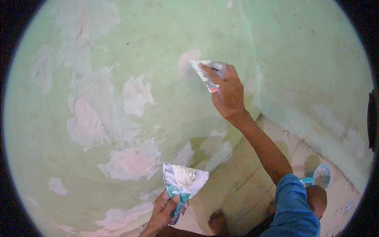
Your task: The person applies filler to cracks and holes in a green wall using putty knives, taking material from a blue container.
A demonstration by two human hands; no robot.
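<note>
Against the green wall (158,39), in the head view, our right hand (228,93) pressed a small putty knife (205,73) to a pale patch, fingers clamped on it. Our left hand (166,211) gripped the teal handle of a wide putty knife (183,179) loaded with white filler. Both seemed light, stiff, slippery when smeared; handles were safest.

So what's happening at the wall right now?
A person is patching a green wall with filler. The right hand presses a small putty knife against the wall at a fresh pale patch. The left hand holds a wider scraper loaded with white filler, down near the floor. Many pale filled patches already dot the wall.
</note>
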